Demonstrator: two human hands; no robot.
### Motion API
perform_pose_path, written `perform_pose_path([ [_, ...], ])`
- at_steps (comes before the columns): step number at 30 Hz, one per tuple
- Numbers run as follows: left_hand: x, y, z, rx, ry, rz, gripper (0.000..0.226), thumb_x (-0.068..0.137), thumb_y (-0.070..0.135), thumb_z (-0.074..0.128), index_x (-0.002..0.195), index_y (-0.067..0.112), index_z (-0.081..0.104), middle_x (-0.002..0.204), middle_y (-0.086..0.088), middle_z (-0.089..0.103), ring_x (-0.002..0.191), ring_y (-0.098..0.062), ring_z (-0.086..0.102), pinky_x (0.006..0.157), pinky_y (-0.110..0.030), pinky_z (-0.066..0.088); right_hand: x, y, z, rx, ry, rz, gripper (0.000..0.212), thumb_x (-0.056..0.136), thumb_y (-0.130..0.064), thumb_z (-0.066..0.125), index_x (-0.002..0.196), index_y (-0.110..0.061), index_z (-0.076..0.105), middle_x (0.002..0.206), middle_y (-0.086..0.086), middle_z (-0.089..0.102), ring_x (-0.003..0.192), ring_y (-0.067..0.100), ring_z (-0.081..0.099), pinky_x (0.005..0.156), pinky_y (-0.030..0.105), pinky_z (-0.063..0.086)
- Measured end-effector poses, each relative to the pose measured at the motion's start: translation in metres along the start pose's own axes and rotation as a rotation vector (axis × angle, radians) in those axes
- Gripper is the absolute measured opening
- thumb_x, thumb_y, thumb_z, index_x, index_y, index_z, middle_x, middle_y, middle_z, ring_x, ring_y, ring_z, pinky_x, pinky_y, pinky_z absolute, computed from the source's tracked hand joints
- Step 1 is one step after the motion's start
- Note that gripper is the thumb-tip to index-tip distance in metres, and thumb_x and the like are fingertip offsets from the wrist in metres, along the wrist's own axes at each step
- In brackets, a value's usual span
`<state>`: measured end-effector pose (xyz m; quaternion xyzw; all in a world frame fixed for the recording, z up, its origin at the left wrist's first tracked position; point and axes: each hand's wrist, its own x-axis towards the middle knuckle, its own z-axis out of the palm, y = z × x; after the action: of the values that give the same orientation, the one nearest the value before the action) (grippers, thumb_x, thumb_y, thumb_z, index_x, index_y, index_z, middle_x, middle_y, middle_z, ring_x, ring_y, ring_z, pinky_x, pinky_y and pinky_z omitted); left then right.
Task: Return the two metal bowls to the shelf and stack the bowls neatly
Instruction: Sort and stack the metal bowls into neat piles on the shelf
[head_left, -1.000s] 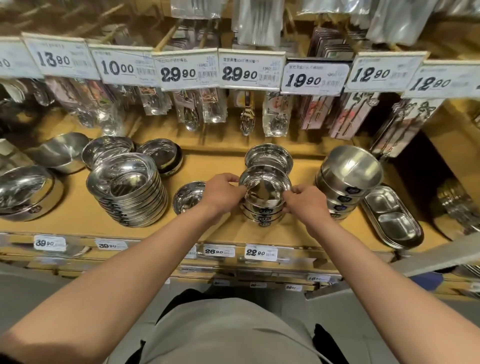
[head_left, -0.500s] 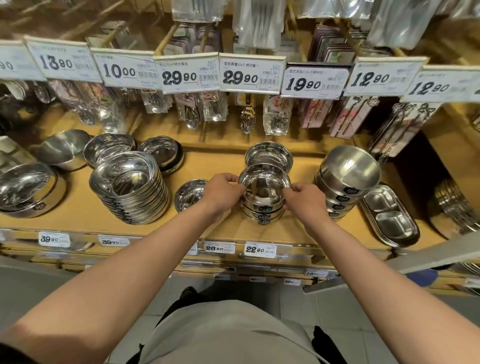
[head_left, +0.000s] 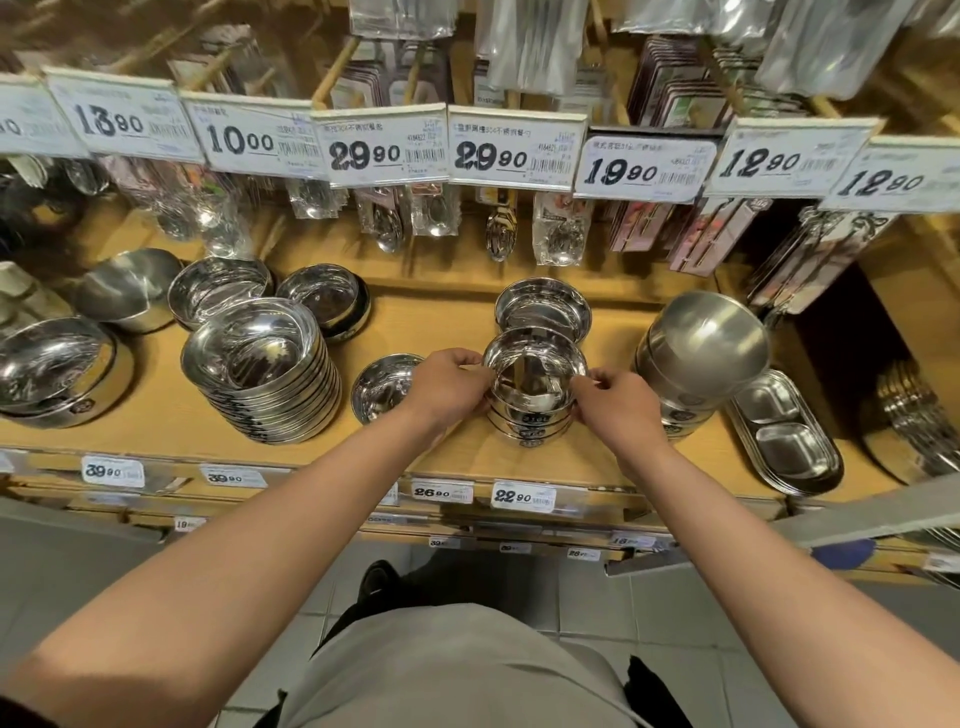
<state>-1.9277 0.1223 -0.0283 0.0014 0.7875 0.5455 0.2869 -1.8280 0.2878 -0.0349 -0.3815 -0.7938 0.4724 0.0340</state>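
Across the frame's middle runs a wooden shelf (head_left: 441, 322), flat, matte and honey-coloured, with white price tags along its front edge. At nine o'clock on it stands a tall pile of wide, shallow steel dishes (head_left: 260, 369), mirror-bright, round, leaning slightly. At three o'clock sits a brushed-metal bowl pile (head_left: 698, 358), duller in finish, its top bowl tipped so the mouth faces toward ten o'clock. Just beyond it, at four o'clock, lies an oval divided tray (head_left: 784, 434), its long axis running from eleven to five o'clock.

Near the centre of the shelf stands the bowl stack (head_left: 532, 410): small round polished steel bowls nested one in another, mouths pointing straight up, the stack's axis upright, dark labels showing on the lower rims. Another like bowl (head_left: 543, 312) sits touching it at twelve o'clock, mouth up too.

The left hand (head_left: 449, 387) grips the stack at nine o'clock, its fingers curled over the top bowl's rim. The right hand (head_left: 615, 402) holds it at three o'clock, thumb and fingers pinching the rim. A small lone bowl (head_left: 382, 387) rests just beside the left hand at nine o'clock.
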Motion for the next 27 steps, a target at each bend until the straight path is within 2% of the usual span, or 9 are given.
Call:
perform_pose_path([
  [2,-0.007,-0.006,-0.011,0.059,0.019,0.033,0.016,0.095,0.024,0.064,0.107,0.016,0.072,0.103,-0.007,0.075,0.097,-0.026,0.071,0.093,-0.046,0.058,-0.007,0.0,-0.004,0.002,0.059,-0.056,0.033,0.094,-0.029,0.056,0.089,0.001,0.07,0.081,0.02,0.073,0.084,0.039,0.067,0.081,0.048,0.055],
  [5,-0.02,-0.032,-0.043,0.146,0.101,0.058,0.018,0.097,0.027,0.061,0.105,0.02,0.075,0.093,-0.001,0.075,0.089,-0.019,0.07,0.09,-0.047,0.059,-0.031,0.004,-0.009,0.042,0.112,-0.142,0.019,0.096,-0.029,0.058,0.092,-0.015,0.07,0.072,0.003,0.067,0.073,0.022,0.06,0.067,0.029,0.046],
  [7,-0.03,-0.059,-0.068,0.147,0.207,0.019,0.022,0.097,0.021,0.06,0.112,0.02,0.075,0.103,0.002,0.075,0.096,-0.019,0.07,0.093,-0.048,0.058,-0.053,0.014,-0.004,0.107,0.068,-0.156,0.012,0.098,-0.028,0.058,0.091,-0.029,0.067,0.078,-0.001,0.069,0.072,0.011,0.06,0.063,0.024,0.044],
  [10,-0.038,-0.091,-0.092,0.083,0.377,-0.097,0.017,0.097,0.018,0.062,0.11,0.02,0.072,0.108,-0.002,0.074,0.096,-0.029,0.071,0.09,-0.052,0.059,-0.076,0.035,0.014,0.172,-0.01,-0.079,0.014,0.098,-0.031,0.057,0.105,-0.03,0.069,0.088,-0.01,0.07,0.076,-0.004,0.061,0.063,0.011,0.042],
  [14,-0.019,-0.101,-0.092,-0.067,0.368,-0.192,0.019,0.097,0.022,0.062,0.112,0.011,0.067,0.103,-0.01,0.072,0.095,-0.032,0.069,0.094,-0.056,0.056,-0.081,0.043,0.031,0.185,-0.104,-0.001,0.013,0.097,-0.032,0.055,0.103,-0.031,0.067,0.089,-0.011,0.071,0.088,0.011,0.066,0.073,0.027,0.047],
  [18,0.001,-0.093,-0.081,-0.165,0.331,-0.224,0.045,0.1,0.021,0.06,0.142,0.008,0.05,0.109,-0.006,0.069,0.105,-0.029,0.068,0.1,-0.049,0.054,-0.083,0.036,0.038,0.138,-0.178,-0.027,0.013,0.097,-0.03,0.055,0.093,-0.039,0.063,0.091,-0.011,0.07,0.091,0.013,0.067,0.088,0.037,0.057],
  [20,0.004,-0.09,-0.078,-0.181,0.303,-0.246,0.053,0.098,0.012,0.061,0.147,0.007,0.042,0.108,-0.01,0.068,0.096,-0.03,0.07,0.092,-0.05,0.058,-0.087,0.032,0.042,0.137,-0.205,-0.023,0.015,0.096,-0.029,0.056,0.093,-0.042,0.062,0.094,-0.014,0.069,0.093,0.009,0.066,0.092,0.039,0.057],
  [24,-0.013,-0.077,-0.078,-0.261,0.183,-0.342,0.067,0.094,-0.001,0.063,0.152,0.013,0.031,0.118,-0.023,0.065,0.079,-0.032,0.073,0.054,-0.032,0.062,-0.092,0.026,0.048,0.115,-0.287,0.002,0.032,0.098,-0.032,0.057,0.128,-0.024,0.064,0.106,-0.011,0.069,0.102,0.01,0.067,0.099,0.041,0.055],
  [27,-0.039,-0.068,-0.078,-0.359,0.119,-0.351,0.05,0.095,-0.004,0.061,0.14,0.005,0.042,0.109,-0.024,0.069,0.085,-0.034,0.073,0.059,-0.033,0.06,-0.097,0.011,0.054,0.163,-0.385,0.027,0.038,0.099,-0.035,0.059,0.135,-0.02,0.059,0.106,-0.008,0.068,0.095,0.008,0.07,0.088,0.032,0.061],
])
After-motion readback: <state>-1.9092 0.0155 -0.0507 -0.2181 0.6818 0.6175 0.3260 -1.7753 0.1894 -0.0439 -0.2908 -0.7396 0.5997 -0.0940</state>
